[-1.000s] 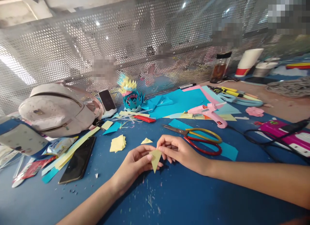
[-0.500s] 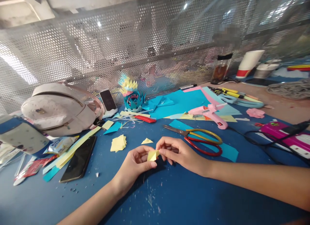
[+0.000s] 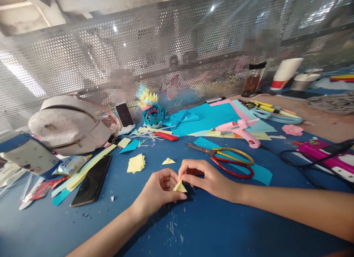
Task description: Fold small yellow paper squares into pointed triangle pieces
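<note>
My left hand point(image 3: 157, 192) and my right hand point(image 3: 206, 177) meet just above the blue tabletop point(image 3: 193, 227), both pinching a small folded yellow paper triangle point(image 3: 179, 187). A finished yellow triangle point(image 3: 167, 161) lies just beyond the hands. To its left sits a stack of yellow paper squares point(image 3: 135, 163). Scissors with red and yellow handles point(image 3: 224, 159) rest right of my right hand. A paper model in blue, yellow and pink point(image 3: 151, 109) stands at the back.
A pale backpack point(image 3: 69, 124) and two phones point(image 3: 91, 180) point(image 3: 125, 115) occupy the left. A pink glue gun point(image 3: 239, 129) with its cable, blue paper sheets point(image 3: 204, 116), a red comb point(image 3: 166, 136) and a magenta case point(image 3: 326, 153) lie right. A perforated metal screen point(image 3: 166, 50) closes the back.
The long yellow pointed piece held a second ago has been folded down into a small triangle. Both hands have sunk slightly toward the table, still pinching it.
</note>
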Demonstrator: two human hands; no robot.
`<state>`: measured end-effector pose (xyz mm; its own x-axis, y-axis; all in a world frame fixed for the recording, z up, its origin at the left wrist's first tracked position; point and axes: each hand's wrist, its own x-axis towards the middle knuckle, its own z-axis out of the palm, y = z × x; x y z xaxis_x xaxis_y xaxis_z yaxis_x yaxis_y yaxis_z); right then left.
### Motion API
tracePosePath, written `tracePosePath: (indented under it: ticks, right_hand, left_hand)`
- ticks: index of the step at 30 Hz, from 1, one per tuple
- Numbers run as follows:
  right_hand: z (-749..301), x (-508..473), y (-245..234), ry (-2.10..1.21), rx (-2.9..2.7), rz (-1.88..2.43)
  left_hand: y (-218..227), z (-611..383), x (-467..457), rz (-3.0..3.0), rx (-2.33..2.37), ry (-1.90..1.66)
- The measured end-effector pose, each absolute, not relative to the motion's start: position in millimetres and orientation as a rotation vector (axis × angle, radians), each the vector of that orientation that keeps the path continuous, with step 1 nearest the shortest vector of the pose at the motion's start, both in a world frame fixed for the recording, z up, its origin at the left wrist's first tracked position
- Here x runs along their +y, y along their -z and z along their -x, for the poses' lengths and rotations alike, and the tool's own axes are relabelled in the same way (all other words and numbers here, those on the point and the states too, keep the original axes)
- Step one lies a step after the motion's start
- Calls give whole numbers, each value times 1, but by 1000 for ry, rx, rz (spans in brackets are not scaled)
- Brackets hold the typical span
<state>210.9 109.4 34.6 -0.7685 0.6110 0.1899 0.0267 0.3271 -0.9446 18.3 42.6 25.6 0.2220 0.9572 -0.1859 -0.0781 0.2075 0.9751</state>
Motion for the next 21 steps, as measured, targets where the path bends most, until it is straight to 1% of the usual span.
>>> tracePosePath:
  ticks: [4, 9, 12, 16, 21]
  right_hand:
    - [-211, 109, -32, -1372, -2216, 367]
    - [-212, 109, -30, -1309, -2251, 363]
    - [-212, 108, -32, -1383, -2208, 404]
    - [-212, 105, -34, -1644, -2102, 485]
    - [-210, 107, -31, -1581, -2025, 549]
  left_hand:
    - [-25, -23, 41, -1155, 1131, -904]
    - [-25, -27, 38, -1243, 1141, -846]
    - [-25, -27, 35, -1307, 1113, -805]
    - [-28, -26, 32, -1374, 1098, -779]
    - [-31, -26, 30, -1334, 1112, -817]
